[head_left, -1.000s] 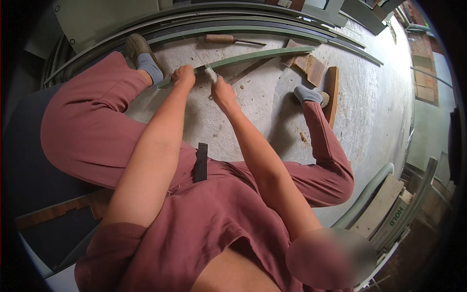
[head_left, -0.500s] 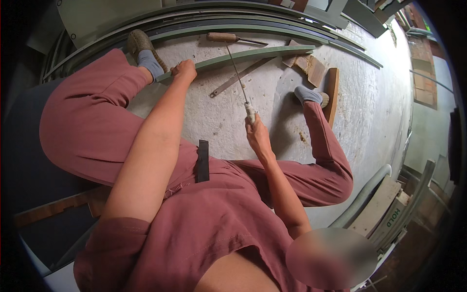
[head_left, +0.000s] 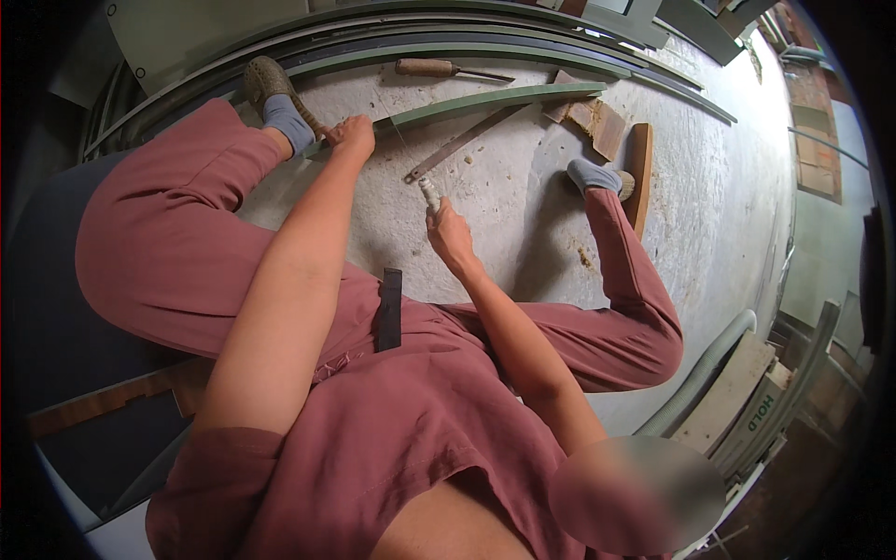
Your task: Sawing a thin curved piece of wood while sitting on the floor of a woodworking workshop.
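Note:
My left hand (head_left: 353,136) is closed round a long green strip (head_left: 485,101) near its left end, close to my left foot. The strip's far right end lies over a broken wooden block (head_left: 597,126). My right hand (head_left: 450,233) grips the white wrapped handle of a thin-bladed tool (head_left: 429,193), to the right of and nearer than my left hand. Its narrow blade is faint and points away toward the strip; I cannot tell whether it touches. A flat metal strip with a hole (head_left: 462,145) lies on the floor just beyond the handle.
A wooden-handled tool with a thin dark shaft (head_left: 427,68) lies beyond the green strip. Long metal profiles (head_left: 523,42) line the far side. A wooden piece (head_left: 639,177) stands by my right foot. Boards and a grey pipe (head_left: 695,373) are at the right.
My right hand has moved left with the thin-bladed tool, whose blade now points toward the strip nearer my left hand. My left hand keeps its hold on the green strip.

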A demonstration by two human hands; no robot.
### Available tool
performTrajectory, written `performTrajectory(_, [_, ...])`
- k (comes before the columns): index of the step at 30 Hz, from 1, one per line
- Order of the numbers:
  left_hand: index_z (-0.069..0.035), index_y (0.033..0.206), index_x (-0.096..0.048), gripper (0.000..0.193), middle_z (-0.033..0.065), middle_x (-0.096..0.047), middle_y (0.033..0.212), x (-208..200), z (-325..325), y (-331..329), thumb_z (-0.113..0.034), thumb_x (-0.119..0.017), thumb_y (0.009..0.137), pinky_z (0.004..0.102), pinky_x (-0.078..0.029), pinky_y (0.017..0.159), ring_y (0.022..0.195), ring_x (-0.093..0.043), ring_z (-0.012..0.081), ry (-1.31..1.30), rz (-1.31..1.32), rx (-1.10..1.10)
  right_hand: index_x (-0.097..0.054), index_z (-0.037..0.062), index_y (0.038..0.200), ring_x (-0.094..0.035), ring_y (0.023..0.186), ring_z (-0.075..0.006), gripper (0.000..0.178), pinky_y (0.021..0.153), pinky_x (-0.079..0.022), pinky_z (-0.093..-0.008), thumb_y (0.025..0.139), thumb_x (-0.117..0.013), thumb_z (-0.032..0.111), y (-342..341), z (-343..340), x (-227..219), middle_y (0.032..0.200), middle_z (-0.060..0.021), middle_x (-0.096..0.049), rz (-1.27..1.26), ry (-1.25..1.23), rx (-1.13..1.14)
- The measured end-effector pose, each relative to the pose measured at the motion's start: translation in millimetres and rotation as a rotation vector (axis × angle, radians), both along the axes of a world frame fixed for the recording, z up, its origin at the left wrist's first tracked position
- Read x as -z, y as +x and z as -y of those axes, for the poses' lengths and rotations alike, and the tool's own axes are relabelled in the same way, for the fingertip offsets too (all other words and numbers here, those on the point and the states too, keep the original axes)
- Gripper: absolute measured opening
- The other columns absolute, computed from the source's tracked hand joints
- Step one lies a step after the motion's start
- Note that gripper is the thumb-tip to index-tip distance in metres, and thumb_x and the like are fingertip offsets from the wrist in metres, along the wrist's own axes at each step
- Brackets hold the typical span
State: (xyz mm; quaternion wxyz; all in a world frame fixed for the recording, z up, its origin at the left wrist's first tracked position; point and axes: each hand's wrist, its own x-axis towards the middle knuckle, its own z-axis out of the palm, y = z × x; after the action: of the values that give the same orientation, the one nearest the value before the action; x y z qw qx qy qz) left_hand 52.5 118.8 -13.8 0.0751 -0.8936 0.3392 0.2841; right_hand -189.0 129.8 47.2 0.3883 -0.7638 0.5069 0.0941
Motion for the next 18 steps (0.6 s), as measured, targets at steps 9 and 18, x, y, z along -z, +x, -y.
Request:
performTrajectory(9, [-0.008, 0.099, -0.062, 0.023, 0.0128, -0.060, 0.108, -20, 11, -11, -0.013, -0.061, 0.077, 0.0440, -0.040, 0.090, 0.105, -0.055, 0.0303, -0.023, -0.025, -0.014, -0.046, 0.0019, 0.100, -0.055, 0.076, -0.0471, 0.024, 0.065, -0.042, -0.0535, 0.085, -0.045, 0.021, 77, 37, 26, 0.079, -0.0294, -0.058, 0.145, -0.063, -0.054])
performTrajectory(18, [-0.009, 0.101, -0.063, 0.023, 0.0099, -0.060, 0.108, -19, 1, -9, -0.005, -0.050, 0.083, 0.0435, -0.034, 0.089, 0.104, -0.055, 0.0269, -0.005, -0.011, -0.051, -0.044, 0.0025, 0.099, -0.056, 0.071, -0.0471, 0.024, 0.062, -0.041, -0.0547, 0.086, -0.045, 0.022, 10, 8, 9, 0.074, -0.0295, -0.057, -0.006, -0.020, -0.029])
